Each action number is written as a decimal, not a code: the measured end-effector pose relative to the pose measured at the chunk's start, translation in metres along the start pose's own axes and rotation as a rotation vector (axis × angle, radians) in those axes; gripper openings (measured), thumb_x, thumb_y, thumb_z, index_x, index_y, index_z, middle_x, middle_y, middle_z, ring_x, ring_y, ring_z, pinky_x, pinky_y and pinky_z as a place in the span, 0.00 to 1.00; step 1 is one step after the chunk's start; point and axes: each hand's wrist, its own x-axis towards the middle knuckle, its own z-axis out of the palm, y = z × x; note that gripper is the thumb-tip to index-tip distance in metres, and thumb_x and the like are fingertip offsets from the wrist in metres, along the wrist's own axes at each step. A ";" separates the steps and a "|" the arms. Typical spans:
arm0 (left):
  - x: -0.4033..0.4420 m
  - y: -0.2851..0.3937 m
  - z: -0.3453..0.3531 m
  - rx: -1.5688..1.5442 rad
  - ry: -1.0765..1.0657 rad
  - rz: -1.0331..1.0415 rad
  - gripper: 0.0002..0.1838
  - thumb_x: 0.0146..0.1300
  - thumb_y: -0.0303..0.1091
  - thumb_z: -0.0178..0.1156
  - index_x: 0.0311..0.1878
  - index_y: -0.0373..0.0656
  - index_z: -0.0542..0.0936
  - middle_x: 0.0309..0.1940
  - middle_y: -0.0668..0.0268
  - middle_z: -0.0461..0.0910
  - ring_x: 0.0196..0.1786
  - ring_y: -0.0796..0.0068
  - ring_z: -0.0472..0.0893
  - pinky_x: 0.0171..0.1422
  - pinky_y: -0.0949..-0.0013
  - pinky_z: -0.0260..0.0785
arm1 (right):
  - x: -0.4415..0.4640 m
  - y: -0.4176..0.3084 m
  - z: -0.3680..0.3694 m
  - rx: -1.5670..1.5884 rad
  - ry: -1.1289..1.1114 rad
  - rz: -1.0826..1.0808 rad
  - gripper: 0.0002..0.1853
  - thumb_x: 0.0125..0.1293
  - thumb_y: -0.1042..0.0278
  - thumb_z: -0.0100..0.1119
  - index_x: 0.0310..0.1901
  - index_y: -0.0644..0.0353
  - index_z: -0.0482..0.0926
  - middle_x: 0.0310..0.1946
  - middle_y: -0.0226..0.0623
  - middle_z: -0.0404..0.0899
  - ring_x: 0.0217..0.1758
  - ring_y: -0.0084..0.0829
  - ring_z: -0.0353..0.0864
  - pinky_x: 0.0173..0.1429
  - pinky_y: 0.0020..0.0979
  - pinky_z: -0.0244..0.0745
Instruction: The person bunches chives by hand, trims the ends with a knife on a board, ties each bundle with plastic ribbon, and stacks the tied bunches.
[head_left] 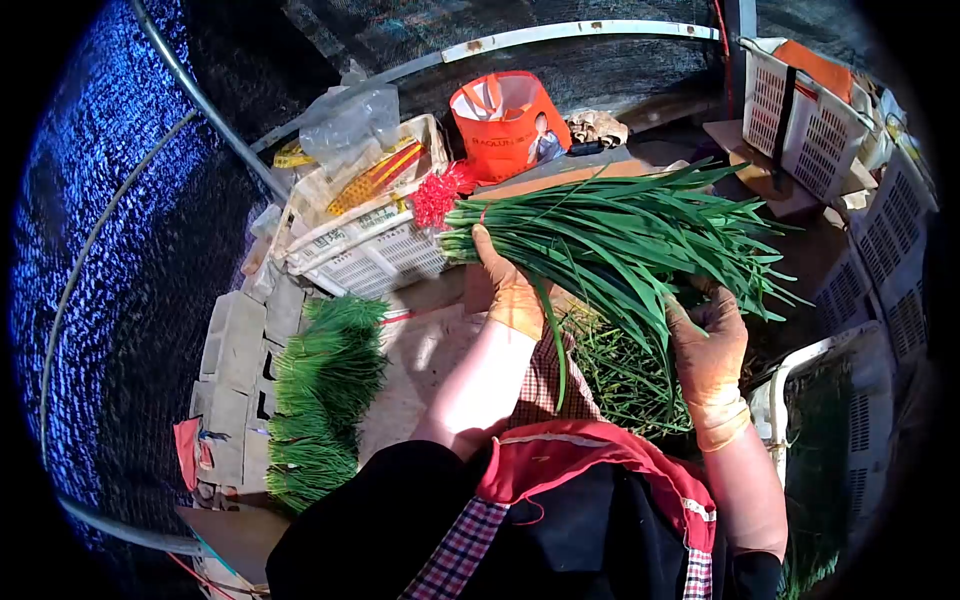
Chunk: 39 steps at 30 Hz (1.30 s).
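Observation:
A large bunch of garlic chives (620, 225) is held up crosswise, pale stem ends to the left and green leaf tips to the right. A thin red tie shows around its stems. My left hand (512, 295), in an orange glove, grips the bunch from below near the stem end, thumb on the near side. My right hand (712, 350), also gloved, holds drooping leaves toward the tip end; its fingers are partly hidden. A cluster of red ties (440, 195) sits just beyond the stem ends. Loose chives (625, 375) lie below, between my arms.
Bundled chives (325, 400) are stacked at the left, beside grey blocks (238, 345). Beyond them stands a white crate (375, 260) with bags in it. An orange bag (508, 130) is at the back. More white crates (805, 120) and a white-framed container (870, 420) line the right.

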 end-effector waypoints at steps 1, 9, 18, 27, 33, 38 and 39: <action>0.000 -0.001 0.001 0.000 -0.003 0.000 0.39 0.54 0.68 0.48 0.59 0.45 0.68 0.54 0.59 0.72 0.53 0.55 0.72 0.57 0.50 0.67 | 0.000 0.002 0.000 -0.031 -0.006 0.007 0.19 0.51 0.71 0.68 0.46 0.63 0.75 0.16 0.25 0.69 0.19 0.16 0.61 0.25 0.20 0.59; -0.002 -0.003 0.006 0.095 0.108 -0.039 0.39 0.55 0.70 0.45 0.58 0.46 0.70 0.52 0.59 0.74 0.50 0.56 0.75 0.51 0.51 0.72 | 0.007 -0.007 -0.002 0.267 -0.089 0.249 0.15 0.54 0.72 0.65 0.42 0.68 0.76 0.33 0.36 0.82 0.31 0.22 0.76 0.37 0.22 0.70; 0.000 -0.004 0.003 0.101 -0.021 -0.100 0.44 0.54 0.75 0.35 0.60 0.47 0.67 0.55 0.60 0.72 0.54 0.55 0.72 0.57 0.49 0.66 | 0.007 -0.016 -0.008 0.575 -0.255 0.297 0.13 0.57 0.77 0.62 0.44 0.68 0.77 0.30 0.28 0.78 0.29 0.12 0.69 0.32 0.16 0.65; 0.005 -0.008 0.004 0.108 0.059 -0.076 0.43 0.55 0.74 0.35 0.59 0.48 0.69 0.53 0.60 0.73 0.52 0.54 0.73 0.56 0.48 0.66 | 0.017 0.006 -0.011 0.417 -0.302 0.472 0.09 0.59 0.69 0.58 0.40 0.61 0.80 0.30 0.31 0.80 0.25 0.22 0.76 0.27 0.23 0.71; -0.009 -0.006 0.019 0.134 0.107 -0.112 0.42 0.56 0.74 0.34 0.57 0.46 0.70 0.51 0.61 0.75 0.49 0.54 0.74 0.53 0.50 0.67 | 0.015 0.044 -0.011 -0.422 -0.166 -0.634 0.11 0.59 0.70 0.57 0.44 0.56 0.78 0.36 0.30 0.78 0.35 0.24 0.75 0.37 0.23 0.70; 0.001 -0.003 -0.012 0.094 0.049 -0.134 0.42 0.57 0.72 0.36 0.59 0.46 0.69 0.54 0.62 0.73 0.52 0.57 0.72 0.56 0.51 0.67 | -0.001 0.028 -0.019 0.664 -0.321 0.336 0.12 0.63 0.70 0.54 0.46 0.64 0.76 0.40 0.33 0.78 0.41 0.24 0.75 0.45 0.25 0.69; -0.002 -0.003 -0.008 0.147 0.093 -0.110 0.42 0.57 0.72 0.37 0.60 0.46 0.68 0.55 0.62 0.73 0.53 0.57 0.72 0.58 0.52 0.66 | 0.000 0.017 -0.032 0.738 -0.348 0.309 0.13 0.62 0.70 0.55 0.47 0.63 0.76 0.41 0.33 0.78 0.42 0.23 0.75 0.47 0.24 0.69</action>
